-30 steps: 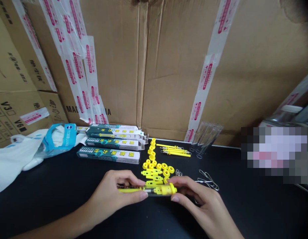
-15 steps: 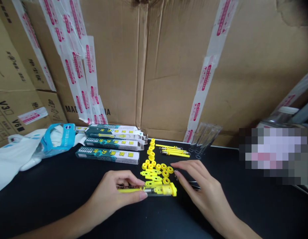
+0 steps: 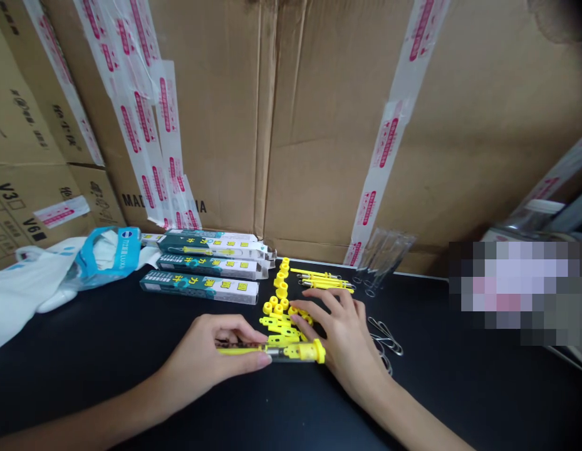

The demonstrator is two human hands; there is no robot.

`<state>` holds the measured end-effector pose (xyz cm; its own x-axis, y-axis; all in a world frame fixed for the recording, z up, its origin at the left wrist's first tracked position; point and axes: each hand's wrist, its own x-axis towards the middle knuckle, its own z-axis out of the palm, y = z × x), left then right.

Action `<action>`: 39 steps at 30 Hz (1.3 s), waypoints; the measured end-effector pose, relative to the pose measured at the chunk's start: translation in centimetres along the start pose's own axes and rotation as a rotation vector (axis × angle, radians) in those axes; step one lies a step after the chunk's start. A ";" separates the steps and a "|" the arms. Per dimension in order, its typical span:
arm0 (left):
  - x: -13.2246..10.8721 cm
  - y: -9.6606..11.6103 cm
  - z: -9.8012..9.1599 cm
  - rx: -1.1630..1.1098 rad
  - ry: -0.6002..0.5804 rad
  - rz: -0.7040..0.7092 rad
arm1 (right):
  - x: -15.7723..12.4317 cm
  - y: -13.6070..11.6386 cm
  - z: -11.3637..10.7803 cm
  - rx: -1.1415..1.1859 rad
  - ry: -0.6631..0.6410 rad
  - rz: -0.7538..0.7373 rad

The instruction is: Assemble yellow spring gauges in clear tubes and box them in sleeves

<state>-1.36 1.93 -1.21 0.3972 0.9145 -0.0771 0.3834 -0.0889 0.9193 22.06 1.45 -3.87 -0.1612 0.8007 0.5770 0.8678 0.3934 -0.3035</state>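
Note:
My left hand [image 3: 227, 351] is closed around a clear tube [image 3: 291, 352] with yellow and metal parts inside and a yellow cap [image 3: 319, 351] at its right end. The tube lies nearly level above the dark table. My right hand [image 3: 340, 332] reaches over the small yellow rings, its thumb and forefinger apart at a ring [image 3: 293, 311]; whether they touch it is unclear. Flat yellow pieces [image 3: 282, 330] lie just behind the tube. Further back are yellow collars [image 3: 282, 290] in a row and yellow rods with metal ends [image 3: 326, 282].
Metal hooks [image 3: 387, 338] lie right of my right hand. Clear tubes [image 3: 382, 260] stand at the back right. Printed boxes [image 3: 201, 288] lie at the back left, beside a blue and white bag [image 3: 109, 257]. A cardboard wall [image 3: 319, 125] rises behind.
My right hand has moved left over the yellow rings, uncovering the metal hooks. My left hand still holds the capped tube. The whole view has shifted slightly.

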 end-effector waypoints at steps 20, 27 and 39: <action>0.0 0.0 -0.5 -0.074 0.054 -0.042 | -2.3 -1.1 -3.6 0.848 0.016 0.343; 0.0 0.2 -0.5 -0.039 0.061 -0.040 | -2.3 -1.1 -3.5 0.883 -0.036 0.410; 0.2 -0.2 -0.4 -0.027 0.076 -0.016 | -3.0 -0.5 -2.9 0.477 -0.105 0.251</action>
<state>-1.67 2.22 -1.27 0.3262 0.9432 -0.0631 0.3661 -0.0645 0.9283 23.45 -2.50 -3.23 -0.0443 0.9276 0.3711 0.5799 0.3263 -0.7465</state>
